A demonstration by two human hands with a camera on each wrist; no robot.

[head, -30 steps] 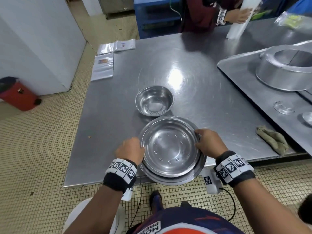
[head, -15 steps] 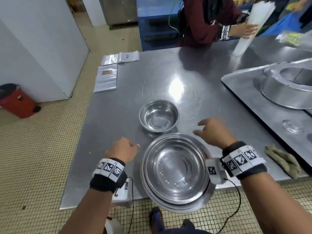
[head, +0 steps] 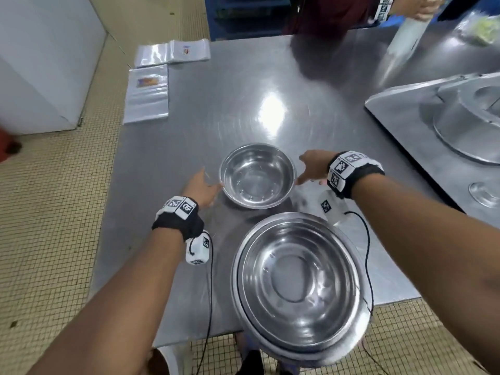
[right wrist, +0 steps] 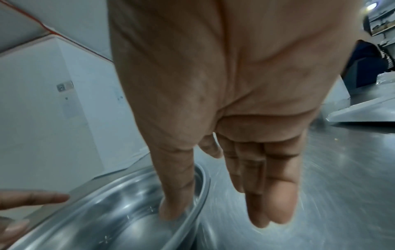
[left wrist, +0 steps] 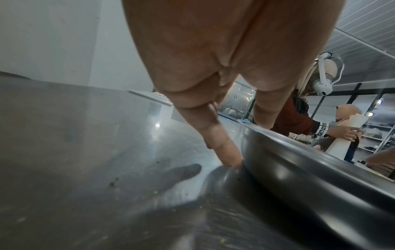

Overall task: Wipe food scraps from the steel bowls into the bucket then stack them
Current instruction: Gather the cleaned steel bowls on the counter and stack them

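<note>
1. Risk, slip: The small steel bowl (head: pixel 257 175) sat on the steel table (head: pixel 173 147), just beyond the stack of larger bowls (head: pixel 299 288). Its wall was smooth and polished. A lift made with too little pinch pressure would likely let it slide out and drop.
2. Risk, overhang: The stack projected past the near table edge. Setting the small bowl down off-centre or with force could tip the stack to the floor.
3. Risk, uneven grasp: If one hand closed ahead of the other, the bowl would probably skate sideways across the table.
4. Left hand (head: pixel 201 189): The fingers (left wrist: pixel 222 148) were extended and narrowly spread, holding nothing. In the left wrist view one fingertip reached the table right at the bowl's outer wall; actual contact with the bowl could not be confirmed. The thumb lay above the rim.
5. Right hand (head: pixel 313 166): The fingers (right wrist: pixel 275 199) were straight, close together, outside the bowl and gripping nothing. The thumb (right wrist: pixel 175 199) dipped inside the rim; whether it touched the inner wall could not be told.
6. Bucket: Not identifiable in any view. The small bowl showed no visible scraps.
</note>
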